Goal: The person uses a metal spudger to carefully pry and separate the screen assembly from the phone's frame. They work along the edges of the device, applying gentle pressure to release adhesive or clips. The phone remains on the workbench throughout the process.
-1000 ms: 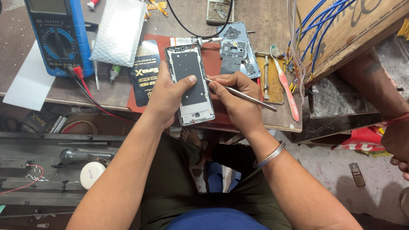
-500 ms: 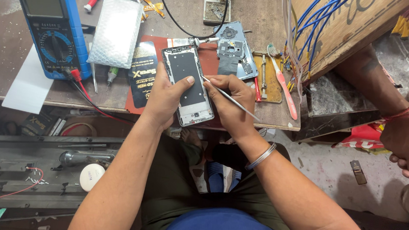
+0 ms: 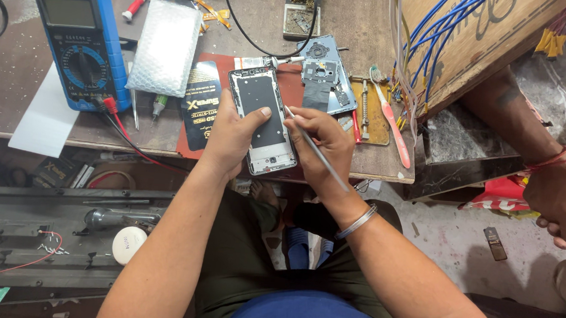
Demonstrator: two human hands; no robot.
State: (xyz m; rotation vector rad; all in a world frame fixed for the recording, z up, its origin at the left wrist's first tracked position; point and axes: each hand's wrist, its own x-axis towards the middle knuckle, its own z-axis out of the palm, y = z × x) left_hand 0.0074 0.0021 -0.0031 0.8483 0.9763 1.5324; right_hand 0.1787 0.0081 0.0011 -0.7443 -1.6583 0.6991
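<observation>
Over the cluttered workbench (image 3: 373, 12), left hand (image 3: 231, 135) grips an opened phone (image 3: 262, 121); right hand (image 3: 321, 142) pinches tweezers (image 3: 317, 151).

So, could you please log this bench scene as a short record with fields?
Left hand: left hand grips the opened phone frame with black panel, thumb on top.
Right hand: right hand holds a thin metal tool, tip at the frame's right edge.
Surface: brown workbench.
Nearby: blue multimeter, silver bubble-wrap pouch, pink toothbrush.
</observation>
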